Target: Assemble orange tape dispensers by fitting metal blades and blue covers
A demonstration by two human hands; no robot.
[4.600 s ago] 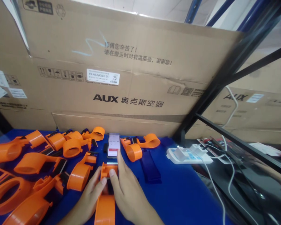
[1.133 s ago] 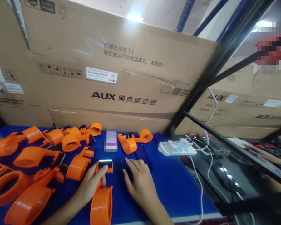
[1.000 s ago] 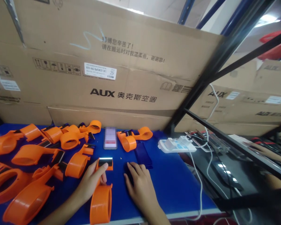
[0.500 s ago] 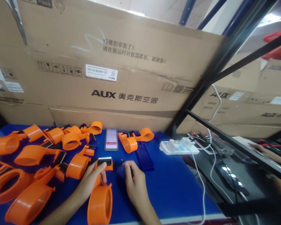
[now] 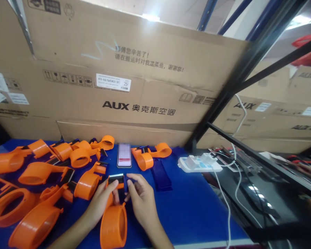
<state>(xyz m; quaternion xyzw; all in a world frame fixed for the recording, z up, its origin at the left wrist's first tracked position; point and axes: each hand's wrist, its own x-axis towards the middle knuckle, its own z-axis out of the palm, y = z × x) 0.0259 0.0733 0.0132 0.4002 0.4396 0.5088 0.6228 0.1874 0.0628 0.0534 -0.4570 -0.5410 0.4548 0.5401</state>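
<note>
My left hand (image 5: 102,197) grips an orange tape dispenser (image 5: 113,226), with the thumb on the black strip below its white toothed edge (image 5: 116,175). The dispenser's round hub points toward me. Close on its right, my right hand (image 5: 142,199) pinches a dark blue piece (image 5: 125,185) between thumb and fingers, at the right end of the dispenser's head. The fingers partly cover this piece, and I cannot tell its full shape. Several more orange dispensers (image 5: 86,186) lie to the left of my left hand.
A phone (image 5: 124,155) lies at the back of the blue table (image 5: 191,214), beside more orange dispensers (image 5: 145,160) and dark blue strips (image 5: 162,175). At right are a white power strip (image 5: 198,164) with cables and a black rack post (image 5: 220,83). Cardboard boxes (image 5: 145,131) stand behind.
My right hand has moved left with the dark blue piece, bringing it up against the dispenser's head. My left hand keeps its hold on the dispenser.
</note>
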